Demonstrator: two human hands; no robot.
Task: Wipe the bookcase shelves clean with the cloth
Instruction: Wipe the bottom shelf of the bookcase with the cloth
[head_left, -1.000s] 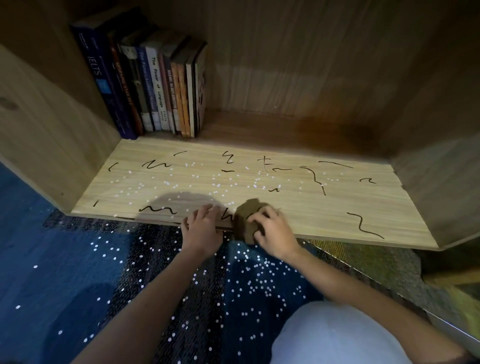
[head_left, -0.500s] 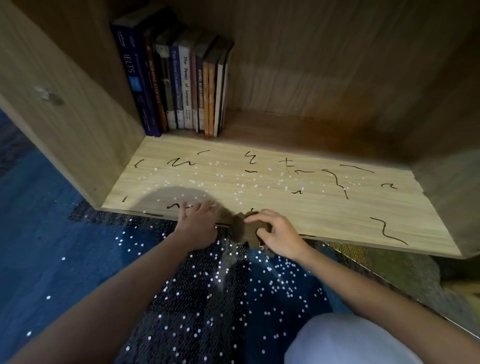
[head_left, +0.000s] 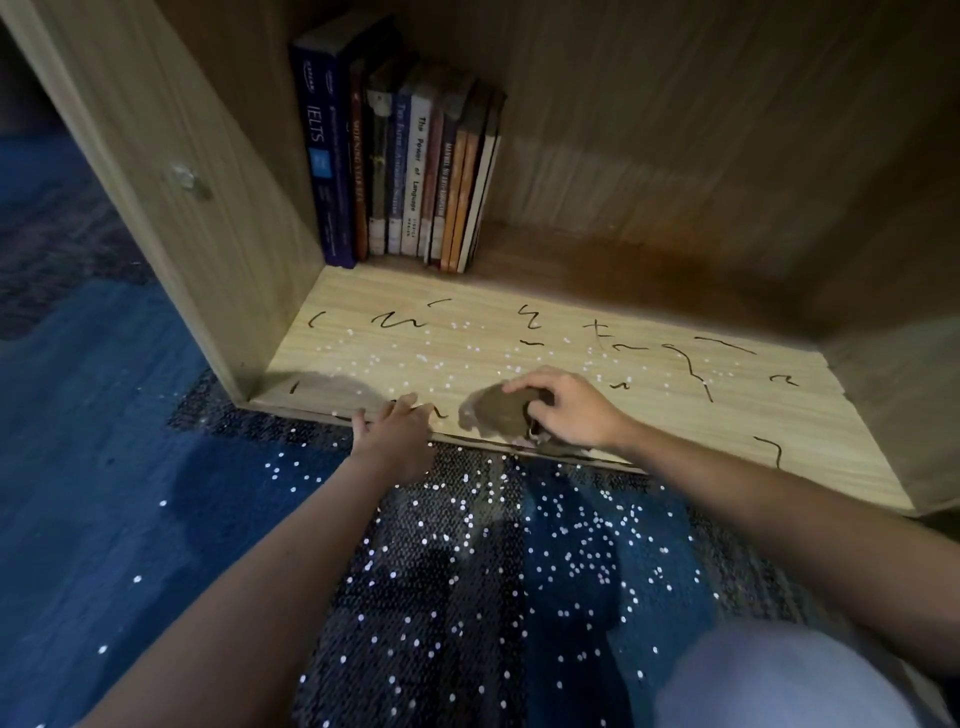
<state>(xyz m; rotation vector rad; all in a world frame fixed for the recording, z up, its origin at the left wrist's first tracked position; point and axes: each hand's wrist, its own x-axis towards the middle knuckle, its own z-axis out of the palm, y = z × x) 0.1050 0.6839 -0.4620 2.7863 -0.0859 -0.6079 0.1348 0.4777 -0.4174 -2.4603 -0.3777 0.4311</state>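
Observation:
The bottom shelf (head_left: 571, 364) of the wooden bookcase is light wood, marked with dark squiggles and strewn with small white specks. A bunched brown cloth (head_left: 496, 413) lies on the shelf near its front edge. My right hand (head_left: 569, 410) grips the cloth from the right, fingers curled over it. Just left of the cloth, my left hand (head_left: 397, 434) rests on the shelf's front edge, its fingers lying over the lip.
Several upright books (head_left: 400, 166) stand at the back left of the shelf against the side panel (head_left: 171, 171). The blue and dark carpet (head_left: 467, 571) below the shelf is dotted with white specks. My knee (head_left: 779, 680) shows at the bottom right.
My right hand has pushed the cloth from the shelf's front lip a little further onto the shelf. The camera has swung left. My left hand stays at the edge.

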